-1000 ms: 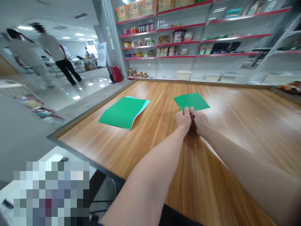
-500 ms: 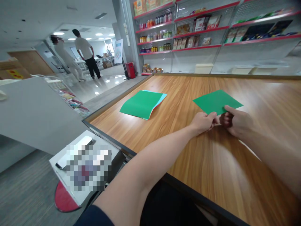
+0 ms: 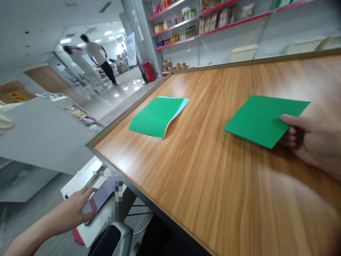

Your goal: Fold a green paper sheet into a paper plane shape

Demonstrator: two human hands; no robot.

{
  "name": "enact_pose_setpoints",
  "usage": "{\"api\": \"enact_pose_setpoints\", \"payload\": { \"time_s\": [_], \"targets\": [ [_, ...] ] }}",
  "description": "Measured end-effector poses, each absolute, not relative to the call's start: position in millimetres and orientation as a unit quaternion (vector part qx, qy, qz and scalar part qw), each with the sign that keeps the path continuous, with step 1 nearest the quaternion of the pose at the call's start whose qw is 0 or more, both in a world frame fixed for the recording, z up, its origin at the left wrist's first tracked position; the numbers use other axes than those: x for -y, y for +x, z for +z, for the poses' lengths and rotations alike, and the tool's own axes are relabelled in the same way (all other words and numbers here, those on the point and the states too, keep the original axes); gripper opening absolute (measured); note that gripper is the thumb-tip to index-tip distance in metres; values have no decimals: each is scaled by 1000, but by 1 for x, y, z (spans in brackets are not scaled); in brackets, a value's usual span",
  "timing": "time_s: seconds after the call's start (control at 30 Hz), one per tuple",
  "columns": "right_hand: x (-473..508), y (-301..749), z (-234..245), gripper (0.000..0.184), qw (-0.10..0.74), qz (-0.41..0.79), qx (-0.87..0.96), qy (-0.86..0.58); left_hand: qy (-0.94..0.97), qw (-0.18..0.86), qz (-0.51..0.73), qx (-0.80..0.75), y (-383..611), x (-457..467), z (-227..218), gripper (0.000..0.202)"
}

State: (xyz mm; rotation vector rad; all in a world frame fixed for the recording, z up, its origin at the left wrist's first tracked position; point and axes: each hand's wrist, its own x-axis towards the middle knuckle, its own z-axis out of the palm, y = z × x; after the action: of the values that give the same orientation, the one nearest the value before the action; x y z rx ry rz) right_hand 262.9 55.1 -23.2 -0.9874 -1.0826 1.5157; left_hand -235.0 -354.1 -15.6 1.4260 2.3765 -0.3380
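Observation:
My right hand point(image 3: 317, 138) pinches the right corner of a folded-looking green sheet of paper point(image 3: 261, 119), thumb on top and fingers curled beneath. The sheet is tilted a little over the wood-grain table point(image 3: 202, 170). Down to the left, my left hand point(image 3: 76, 206) grips the near end of a smartphone point(image 3: 99, 197) between thumb and fingers, at a small white stand point(image 3: 87, 234). On the table's left part lies a stack of coloured paper point(image 3: 160, 115), green uppermost, with light blue and red edges showing. Pixelation hides part of the phone's far end.
A raised dark rim point(image 3: 154, 209) runs along the table edge. Beside the stand is a chair armrest point(image 3: 114, 234). Shelves of bottles and packets point(image 3: 176, 35) line the back wall. Two people point(image 3: 98, 53) stand far off at left, past a white counter point(image 3: 39, 131).
My left hand has let go of the green paper and swung down left onto the phone. My right hand has moved right, still holding the paper. The view has turned down and tilted.

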Motion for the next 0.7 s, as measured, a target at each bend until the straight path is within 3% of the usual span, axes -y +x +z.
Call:
{"api": "enact_pose_setpoints", "payload": {
  "time_s": [0.07, 0.17, 0.3, 0.57, 0.7],
  "targets": [
    [-56, 263, -24, 31, 489, 632, 439, -410, 474, 114, -103, -867, -266, 374, -57, 82],
    [-54, 264, -26, 32, 480, 631, 443, -419, 477, 102, -63, -871, -283, 380, -89, 95],
    [-51, 264, -28, 39, 492, 597, 458, -438, 485, 135, -48, -863, -279, 366, -91, 83],
    [-50, 262, -28, 43, 482, 586, 485, -436, 490, 91, -34, -866, -256, 335, -104, 64],
    [-49, 262, -26, 42, 485, 593, 476, -432, 495, 70, -41, -865, -241, 328, -54, 74]
  ]
}}
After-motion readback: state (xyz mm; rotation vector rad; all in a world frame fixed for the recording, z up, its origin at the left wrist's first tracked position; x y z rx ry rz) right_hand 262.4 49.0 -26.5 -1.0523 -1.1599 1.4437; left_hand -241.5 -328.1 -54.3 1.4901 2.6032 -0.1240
